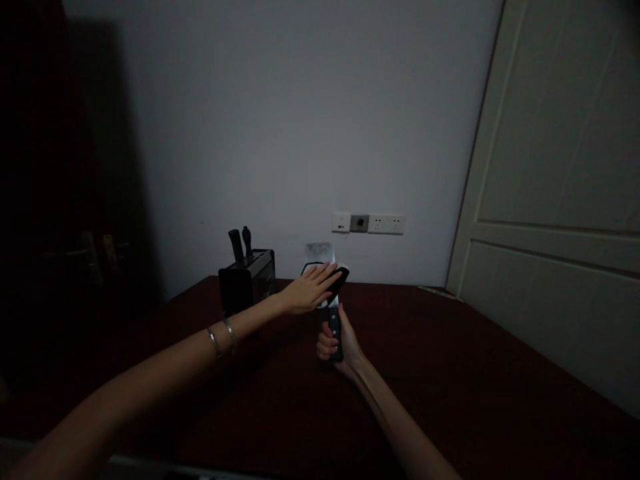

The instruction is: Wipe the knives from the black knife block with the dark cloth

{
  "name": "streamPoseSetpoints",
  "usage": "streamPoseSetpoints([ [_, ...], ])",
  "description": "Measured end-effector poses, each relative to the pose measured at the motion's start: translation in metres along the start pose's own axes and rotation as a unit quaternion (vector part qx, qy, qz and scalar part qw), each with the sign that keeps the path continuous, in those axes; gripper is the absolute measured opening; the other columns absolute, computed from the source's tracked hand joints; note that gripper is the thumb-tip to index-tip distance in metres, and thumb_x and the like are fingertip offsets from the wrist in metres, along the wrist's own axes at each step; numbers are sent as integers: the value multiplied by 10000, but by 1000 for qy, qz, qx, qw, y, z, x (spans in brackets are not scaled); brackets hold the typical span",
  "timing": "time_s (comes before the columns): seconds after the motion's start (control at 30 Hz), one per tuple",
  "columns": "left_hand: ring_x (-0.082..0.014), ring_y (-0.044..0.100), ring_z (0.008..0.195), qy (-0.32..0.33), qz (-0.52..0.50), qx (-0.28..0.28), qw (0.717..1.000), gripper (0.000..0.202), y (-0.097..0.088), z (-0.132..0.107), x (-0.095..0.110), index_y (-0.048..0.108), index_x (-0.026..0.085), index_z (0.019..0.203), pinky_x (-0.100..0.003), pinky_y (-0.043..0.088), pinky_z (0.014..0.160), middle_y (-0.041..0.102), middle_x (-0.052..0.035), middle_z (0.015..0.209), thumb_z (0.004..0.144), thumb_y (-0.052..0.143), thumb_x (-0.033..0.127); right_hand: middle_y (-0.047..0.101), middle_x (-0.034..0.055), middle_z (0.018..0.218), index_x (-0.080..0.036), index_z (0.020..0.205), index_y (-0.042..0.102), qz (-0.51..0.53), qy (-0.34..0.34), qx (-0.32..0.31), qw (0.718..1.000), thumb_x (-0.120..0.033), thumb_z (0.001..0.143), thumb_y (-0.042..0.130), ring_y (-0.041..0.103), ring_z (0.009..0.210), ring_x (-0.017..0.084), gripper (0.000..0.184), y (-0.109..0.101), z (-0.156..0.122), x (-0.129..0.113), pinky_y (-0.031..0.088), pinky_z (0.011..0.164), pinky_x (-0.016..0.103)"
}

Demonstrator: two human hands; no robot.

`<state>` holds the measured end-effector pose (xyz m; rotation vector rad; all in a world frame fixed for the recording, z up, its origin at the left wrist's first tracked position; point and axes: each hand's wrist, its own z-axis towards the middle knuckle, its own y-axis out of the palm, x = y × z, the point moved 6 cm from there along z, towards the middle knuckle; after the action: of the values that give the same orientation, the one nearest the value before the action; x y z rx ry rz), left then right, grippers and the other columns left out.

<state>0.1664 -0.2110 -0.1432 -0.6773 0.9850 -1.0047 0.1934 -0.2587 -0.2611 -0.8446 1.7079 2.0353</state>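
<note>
My right hand point(336, 341) is closed round the black handle of a cleaver point(320, 255), which stands upright above the dark red table point(450, 373); only the top of its pale blade shows. My left hand point(309, 289), fingers stretched flat, presses a dark cloth point(340, 280) against the side of the blade. Two thin bracelets sit on my left wrist.
A black knife block point(247, 279) with two black handles sticking up stands on the table just left of my hands. White wall sockets point(369, 223) are on the wall behind. A cream door point(560, 200) fills the right side; the left is in deep shadow.
</note>
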Motion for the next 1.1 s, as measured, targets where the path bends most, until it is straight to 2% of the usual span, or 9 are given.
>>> streamPoseSetpoints([
  [0.13,-197,-22,1344,29,11,-1,1000,533,4,-6,13,67,200,1405,-394,118,1079,17,-54,1477,924,240,352,253,-75,286,-182,404,382,-10,-8,-1,1000,-731,749,222,187,263,48,668,-2,2,-2,161,327,192],
  [0.3,-201,-26,1344,-37,10,3,999,544,6,4,-6,31,194,1407,-407,137,1072,8,-62,1476,926,210,375,246,-80,284,-184,396,352,-12,-3,9,1000,-734,743,236,183,259,44,660,-4,2,3,161,327,190],
  [0.37,-207,-37,1343,-48,10,3,999,549,6,6,-7,22,193,1407,-416,136,1070,-8,-68,1475,925,209,376,245,-80,284,-184,397,353,-11,-4,9,1000,-727,748,244,182,258,44,656,-2,1,2,161,326,190],
  [0.57,-215,-61,1339,5,13,-2,1000,557,6,2,18,50,207,1405,-420,110,1072,-5,-60,1477,917,261,373,245,-78,283,-182,402,375,-19,-23,12,999,-709,766,229,186,256,48,657,1,-2,-4,163,323,194],
  [0.63,-212,-47,1341,-14,8,4,1000,555,5,5,10,63,205,1404,-419,119,1072,10,-62,1477,916,265,375,241,-77,283,-183,397,368,-21,-18,18,999,-715,763,221,186,255,50,662,0,-2,-2,162,322,196],
  [0.77,-220,-24,1343,-96,-9,25,995,549,0,18,-20,83,174,1404,-428,136,1069,29,-93,1474,919,245,374,234,-81,293,-182,403,365,-23,-4,12,1000,-719,761,216,179,257,47,663,0,-2,4,151,327,192],
  [0.83,-224,-35,1341,-114,-10,38,993,548,-2,21,-23,84,169,1404,-435,132,1068,20,-100,1473,919,238,373,230,-85,296,-182,405,354,-27,-6,8,1000,-727,752,229,174,259,43,658,2,-2,4,147,330,190],
  [1.0,-211,-72,1337,-37,6,43,998,561,-2,12,13,73,200,1404,-422,117,1073,6,-68,1476,913,265,393,229,-85,289,-186,400,350,-27,-48,18,998,-722,753,243,160,262,41,651,7,-5,-10,146,326,192],
  [1.1,-214,-60,1339,-32,5,34,999,565,1,13,14,80,200,1402,-420,131,1070,20,-66,1477,911,270,404,230,-81,284,-186,394,355,-23,-47,23,998,-708,768,230,164,257,44,654,5,-4,-11,144,323,194],
])
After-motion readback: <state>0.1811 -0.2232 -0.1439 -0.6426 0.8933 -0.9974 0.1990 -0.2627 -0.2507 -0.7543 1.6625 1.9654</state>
